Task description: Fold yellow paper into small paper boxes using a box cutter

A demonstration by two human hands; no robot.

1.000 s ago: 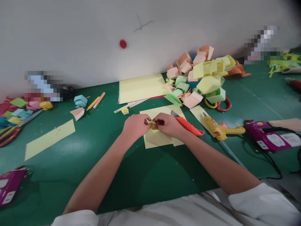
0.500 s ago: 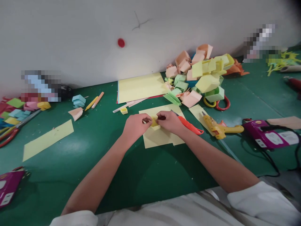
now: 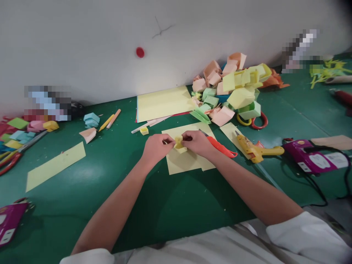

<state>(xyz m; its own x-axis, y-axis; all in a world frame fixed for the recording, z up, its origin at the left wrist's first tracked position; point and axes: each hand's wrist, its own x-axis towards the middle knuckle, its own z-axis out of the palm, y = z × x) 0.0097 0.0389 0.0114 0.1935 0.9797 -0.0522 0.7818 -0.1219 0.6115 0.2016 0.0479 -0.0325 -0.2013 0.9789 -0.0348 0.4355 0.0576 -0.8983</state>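
Observation:
Between my two hands is a small yellow folded paper box [image 3: 180,146], just above flat yellow paper sheets [image 3: 181,163]. My left hand [image 3: 158,147] pinches its left side between thumb and fingers. On the opposite side my right hand [image 3: 198,143] is closed in a pinch on its edge; the fingertips partly cover the box. An orange-red utility knife [image 3: 222,147] lies beside my right wrist, partly hidden by it. A smaller yellow paper box [image 3: 144,131] sits on the green table up and left of my left hand.
Folded paper boxes [image 3: 242,97] are heaped at the back right, with scissors [image 3: 260,120] under them. A yellow glue gun [image 3: 254,148] lies right, near a purple power strip [image 3: 310,156]. Stacked paper [image 3: 165,104] leans toward the wall. A yellow strip [image 3: 57,165] and pencils [image 3: 110,121] lie left.
My hands stay at nearly the same spot, and the fingertips have drawn slightly apart, so more of the yellow box shows. The whole view has shifted a little.

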